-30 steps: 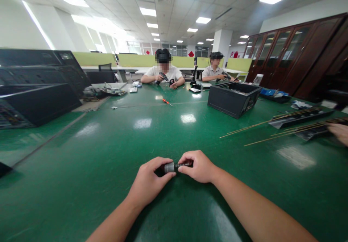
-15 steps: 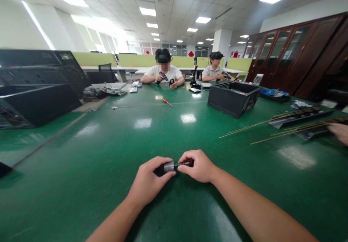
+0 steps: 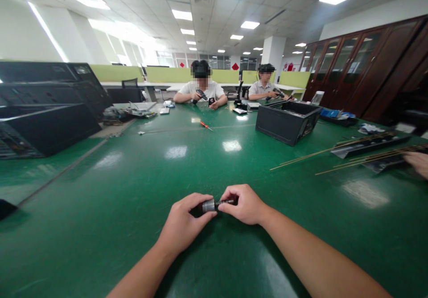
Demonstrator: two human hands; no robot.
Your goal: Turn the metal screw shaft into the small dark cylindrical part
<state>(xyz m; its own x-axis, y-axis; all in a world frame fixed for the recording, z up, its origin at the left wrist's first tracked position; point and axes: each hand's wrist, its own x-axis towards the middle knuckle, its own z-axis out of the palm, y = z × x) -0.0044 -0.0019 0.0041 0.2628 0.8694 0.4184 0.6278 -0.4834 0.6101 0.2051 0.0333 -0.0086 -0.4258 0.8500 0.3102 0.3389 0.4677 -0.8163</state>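
Note:
Low in the middle of the head view, my left hand (image 3: 187, 217) grips a silver metal cylinder (image 3: 209, 205) between thumb and fingers. A thin dark shaft or spring-like part (image 3: 225, 202) runs from the cylinder's right end. My right hand (image 3: 245, 204) pinches this part with thumb and forefinger. The two hands are close together but apart, just over the green table (image 3: 200, 168). My right fingers partly hide the shaft, and my left fingers cover the cylinder's left end.
An orange screwdriver (image 3: 204, 125) lies ahead. Beyond it, a person (image 3: 200, 88) and another person (image 3: 264, 86) hold power drills. A black case (image 3: 287, 122) and thin rods (image 3: 301, 157) are on the right, near another person's hand (image 3: 416, 162). Large black cases (image 3: 56, 128) stand left.
The cylinder has shifted very slightly right, and my hands have kept their hold. At the right, the end of one thin rod has moved a little to the right.

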